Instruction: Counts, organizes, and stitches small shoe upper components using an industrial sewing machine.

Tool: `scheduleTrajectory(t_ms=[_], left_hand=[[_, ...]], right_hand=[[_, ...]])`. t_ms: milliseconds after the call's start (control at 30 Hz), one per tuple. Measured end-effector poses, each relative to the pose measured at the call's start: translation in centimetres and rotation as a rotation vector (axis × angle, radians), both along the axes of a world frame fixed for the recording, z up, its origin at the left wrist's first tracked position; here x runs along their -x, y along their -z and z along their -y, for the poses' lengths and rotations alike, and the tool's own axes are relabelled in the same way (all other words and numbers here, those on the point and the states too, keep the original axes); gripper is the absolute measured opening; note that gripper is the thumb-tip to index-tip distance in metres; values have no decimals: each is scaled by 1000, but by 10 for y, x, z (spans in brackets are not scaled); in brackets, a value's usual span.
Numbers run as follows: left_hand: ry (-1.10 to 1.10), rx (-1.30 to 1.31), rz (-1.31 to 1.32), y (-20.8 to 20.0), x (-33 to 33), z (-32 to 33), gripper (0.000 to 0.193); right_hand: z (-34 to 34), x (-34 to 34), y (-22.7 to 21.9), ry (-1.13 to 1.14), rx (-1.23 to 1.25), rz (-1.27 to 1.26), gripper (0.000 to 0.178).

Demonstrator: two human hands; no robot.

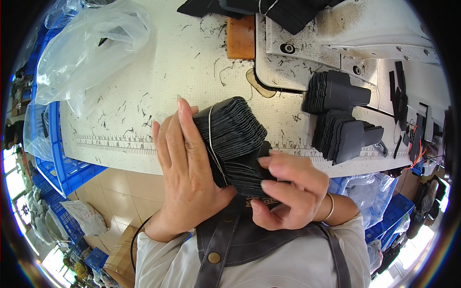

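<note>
Nearest to the camera is the bundle of black pieces point(235, 127), held before the person's dark apron point(259, 240), its many thin edges showing in two fans. The left hand point(182, 153) grasps the bundle along its left side, with fingers straight and thumb below. The right hand point(297, 187) is at the bundle's lower right, its fingers loosely bent and the tips at the edges; whether they grip, I cannot tell. A white band point(210, 129) already crosses the bundle's left part, so the banding seems at least partly done (the underside is hidden, so perhaps the loop is not complete). To the right of the bundle, a first stack point(331, 91) and a second stack point(345, 141) rest on the table point(192, 62); I see no band there, so I judge these are not yet banded. Beyond the bundle, toward the upper right, a black pile point(293, 14) already carries a white cord point(271, 7).
</note>
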State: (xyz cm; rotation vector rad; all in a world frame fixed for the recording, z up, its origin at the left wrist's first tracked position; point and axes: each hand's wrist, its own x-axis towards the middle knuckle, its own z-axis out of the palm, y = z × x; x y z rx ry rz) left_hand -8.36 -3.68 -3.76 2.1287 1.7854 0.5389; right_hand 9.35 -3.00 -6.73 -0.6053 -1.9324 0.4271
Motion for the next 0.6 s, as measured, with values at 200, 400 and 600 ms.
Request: scheduleTrajectory(t_ms=[200, 400, 600], left_hand=[[5, 5, -3, 0, 1, 1, 120], [4, 3, -18, 0, 1, 0, 120], [6, 4, -10, 0, 1, 0, 120]], right_hand=[[1, -2, -20, 36, 199, 123, 37], [-3, 0, -20, 91, 126, 183, 35], [-4, -2, -8, 30, 90, 163, 37]])
